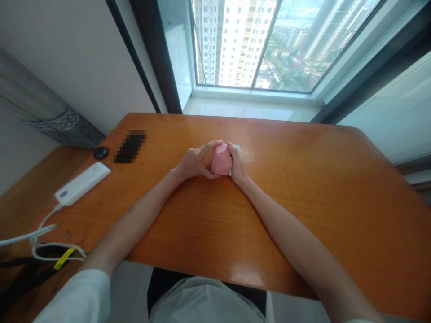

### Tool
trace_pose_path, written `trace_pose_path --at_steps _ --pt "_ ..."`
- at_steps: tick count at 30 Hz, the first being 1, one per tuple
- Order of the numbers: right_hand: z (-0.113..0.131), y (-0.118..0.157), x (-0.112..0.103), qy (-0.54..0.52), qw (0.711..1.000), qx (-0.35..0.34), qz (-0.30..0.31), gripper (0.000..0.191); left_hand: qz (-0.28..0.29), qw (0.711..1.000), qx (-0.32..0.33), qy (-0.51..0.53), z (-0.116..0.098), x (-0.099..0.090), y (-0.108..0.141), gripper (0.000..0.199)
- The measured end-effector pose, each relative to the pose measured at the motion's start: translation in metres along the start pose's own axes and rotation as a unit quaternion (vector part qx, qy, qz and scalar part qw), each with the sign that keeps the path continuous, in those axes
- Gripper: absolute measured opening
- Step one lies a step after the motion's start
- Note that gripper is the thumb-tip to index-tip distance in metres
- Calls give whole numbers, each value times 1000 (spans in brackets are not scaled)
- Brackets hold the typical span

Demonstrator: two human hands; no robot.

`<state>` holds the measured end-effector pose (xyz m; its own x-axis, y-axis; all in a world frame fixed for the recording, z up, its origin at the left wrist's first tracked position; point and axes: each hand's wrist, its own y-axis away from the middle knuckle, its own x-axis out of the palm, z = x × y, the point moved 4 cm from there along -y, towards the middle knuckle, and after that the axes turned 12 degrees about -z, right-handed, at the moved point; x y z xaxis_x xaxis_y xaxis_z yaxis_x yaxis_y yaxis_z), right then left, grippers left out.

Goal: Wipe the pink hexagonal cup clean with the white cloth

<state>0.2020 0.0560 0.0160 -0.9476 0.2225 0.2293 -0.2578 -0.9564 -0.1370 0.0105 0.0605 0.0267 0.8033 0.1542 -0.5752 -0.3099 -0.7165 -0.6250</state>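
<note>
A small pink block-like object [221, 160] with faceted sides is between my two hands, over the middle of the wooden table. My right hand [238, 165] is closed round its right side, and a bit of white shows at the lower edge by the palm. From the left, my left hand [195, 162] curves thumb and forefinger to the top and bottom edges of the pink object, with a gap between its palm and the object. What exactly the object is cannot be made out, and its underside is hidden.
The wooden table [303, 202] reaches to the window sill [249, 109]. At the left lie a white power strip [82, 184] with its cable [47, 220], a round black thing [100, 153] and a blurred-out dark item [130, 146]. Black straps with a yellow tag [64, 258] lie at the lower left.
</note>
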Motion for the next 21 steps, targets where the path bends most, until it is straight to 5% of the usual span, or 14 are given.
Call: trace_pose_path --at_steps 8,21 --pt "7 9 5 4 999 8 41 61 40 970 -175 166 19 19 3 116" --pt "2 -1 1 39 999 14 -2 62 47 999 19 -21 9 1 3 138"
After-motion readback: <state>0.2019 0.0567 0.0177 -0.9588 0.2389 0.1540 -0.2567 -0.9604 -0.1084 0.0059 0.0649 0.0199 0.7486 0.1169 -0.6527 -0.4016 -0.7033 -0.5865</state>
